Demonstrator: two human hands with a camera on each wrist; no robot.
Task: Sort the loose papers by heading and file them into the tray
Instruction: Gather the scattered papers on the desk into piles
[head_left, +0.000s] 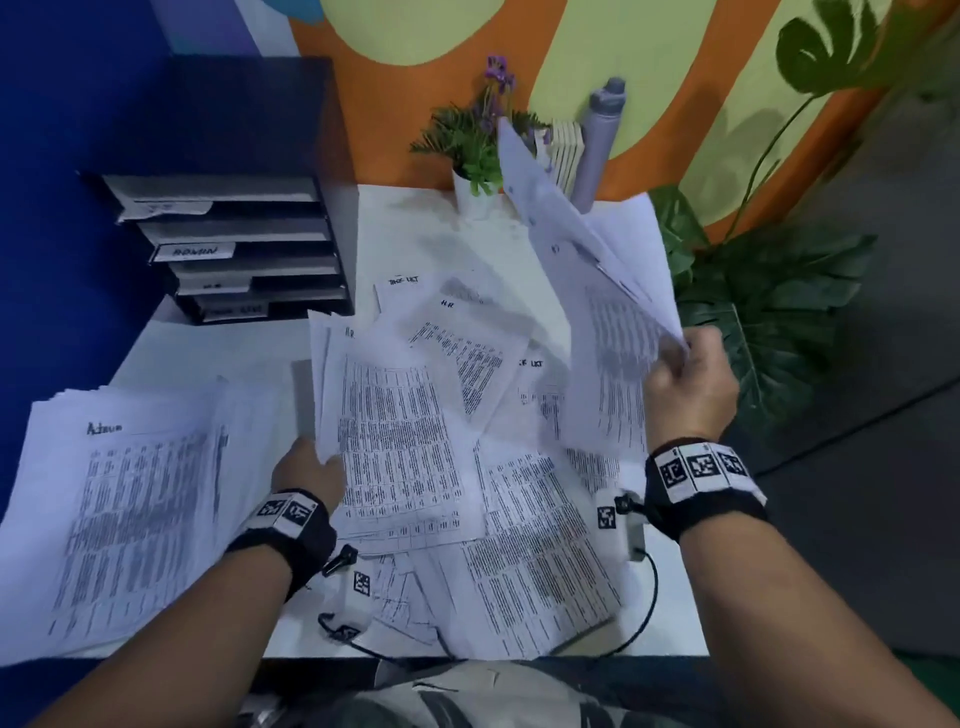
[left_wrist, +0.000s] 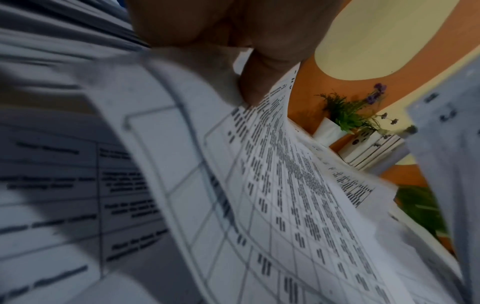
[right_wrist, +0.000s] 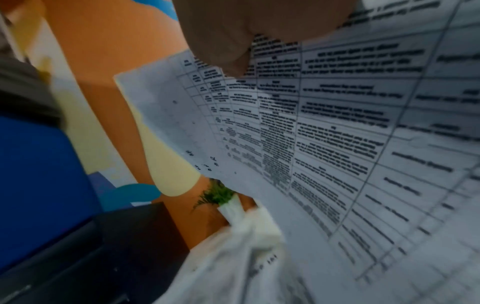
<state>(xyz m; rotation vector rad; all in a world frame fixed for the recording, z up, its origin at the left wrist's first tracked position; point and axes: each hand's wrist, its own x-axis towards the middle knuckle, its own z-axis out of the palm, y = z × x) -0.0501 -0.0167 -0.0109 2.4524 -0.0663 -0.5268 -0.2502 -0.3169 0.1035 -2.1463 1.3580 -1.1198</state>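
At table centre, loose papers (head_left: 457, 415) lie fanned and overlapping; headings "HR" and something like "Task List" legible on a few. Left hand (head_left: 311, 467) at 8 o'clock of the heap, pinching the edge of the top HR sheet (head_left: 395, 441); left wrist view shows a thumb pressed onto that curling page. Right hand (head_left: 685, 384) at 3 o'clock, raised off the table, fingers curled round the lower corner of a lifted bundle (head_left: 587, 249) that stands tilted up toward the wall. A squared stack headed "Admin" (head_left: 124, 509) rests at 9 o'clock, well apart from the heap. Tiered black tray (head_left: 234, 244) sits at 10 o'clock, slots carrying paper labels, one reading "ADMIN"; others blurred.

Step in hand, by judgement: still sorting, nothing visibly being filed. Next move likely calls for reading the heading on the pinched sheet and matching it to a like pile, keeping the raised bundle from spilling.

Beyond: small potted plant (head_left: 472, 145) and grey bottle (head_left: 602, 140) at 12 o'clock against the wall; large-leaved plant (head_left: 769, 301) at 2 o'clock off the table (head_left: 415, 223).
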